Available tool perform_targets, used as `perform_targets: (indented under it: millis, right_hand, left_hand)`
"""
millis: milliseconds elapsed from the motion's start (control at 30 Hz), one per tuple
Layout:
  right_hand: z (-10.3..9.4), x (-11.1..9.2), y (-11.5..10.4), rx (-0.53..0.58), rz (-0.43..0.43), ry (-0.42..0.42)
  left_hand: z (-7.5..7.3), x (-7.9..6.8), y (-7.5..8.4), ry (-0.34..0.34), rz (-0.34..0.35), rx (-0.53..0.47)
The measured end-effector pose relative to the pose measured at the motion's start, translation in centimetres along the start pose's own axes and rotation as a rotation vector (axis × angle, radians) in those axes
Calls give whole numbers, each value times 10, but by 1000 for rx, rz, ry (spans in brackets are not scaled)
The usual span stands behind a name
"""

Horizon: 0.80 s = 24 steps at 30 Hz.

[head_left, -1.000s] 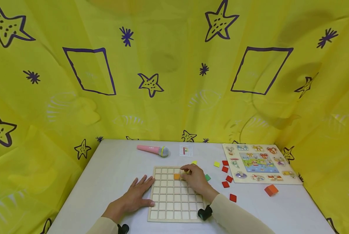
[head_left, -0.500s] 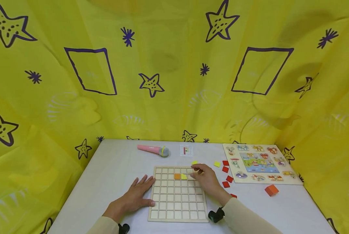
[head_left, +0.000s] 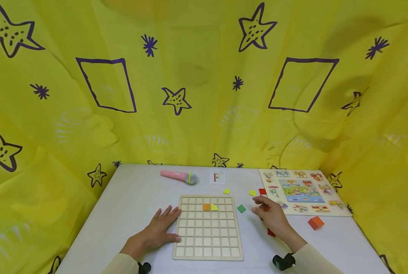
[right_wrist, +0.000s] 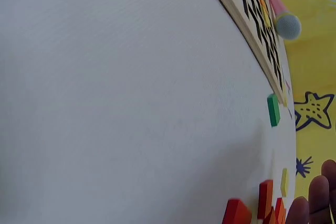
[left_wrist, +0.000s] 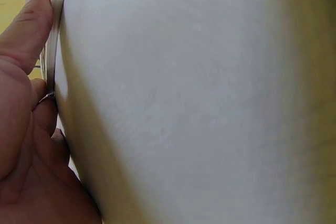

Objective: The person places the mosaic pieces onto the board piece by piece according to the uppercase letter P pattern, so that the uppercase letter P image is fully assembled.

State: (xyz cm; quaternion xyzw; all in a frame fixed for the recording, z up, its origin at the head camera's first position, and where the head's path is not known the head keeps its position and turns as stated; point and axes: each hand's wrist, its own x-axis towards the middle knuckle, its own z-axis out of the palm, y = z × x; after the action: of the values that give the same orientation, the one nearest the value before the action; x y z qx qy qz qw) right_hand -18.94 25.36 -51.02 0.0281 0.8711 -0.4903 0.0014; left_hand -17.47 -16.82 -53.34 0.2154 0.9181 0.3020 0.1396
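Observation:
My left hand (head_left: 157,230) lies with spread, straight fingers on the white table, its fingertips and thumb touching the left edge of a wooden grid board (head_left: 191,231). In the board's second row sit an orange square tile (head_left: 207,207) and, beside it, a yellow tile (head_left: 214,207) with one slanted corner. Above the loose red tiles (head_left: 262,191) hovers my right hand (head_left: 272,217), fingers loosely bent, nothing seen between them; it hides some of these tiles. Its fingertips (right_wrist: 318,195) show at the right wrist view's lower right. A green tile (head_left: 241,208) lies between board and right hand.
Two yellow tiles (head_left: 253,193) lie behind the board. Farther back are a pink toy microphone (head_left: 174,175) and a small printed grid card (head_left: 217,177). A picture puzzle board (head_left: 334,212) and an orange-red block (head_left: 315,223) stand at right. Yellow patterned cloth surrounds the table.
My right hand has let go of the yellow tile beside the orange one and moved right, off the board to the red tiles. The green tile shows again. My left hand stays put.

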Motion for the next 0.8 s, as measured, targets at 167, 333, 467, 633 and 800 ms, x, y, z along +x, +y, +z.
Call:
perform_targets:
  millis: [167, 333, 467, 633, 800]
  right_hand:
    - [-19, -9, 15, 5, 53, -29]
    - [-35, -21, 29, -46, 86, -52]
    - [-45, -30, 37, -90, 108, -67]
    - [-53, -38, 44, -127, 118, -118]
    - [-54, -40, 49, -185, 75, -166]
  left_hand:
    - [0, 0, -1, 3, -2, 4]
    - [1, 0, -2, 10, 6, 6]
    - [3, 0, -2, 9, 4, 6]
    - [2, 0, -1, 6, -2, 7]
    - [1, -1, 1, 5, -11, 3]
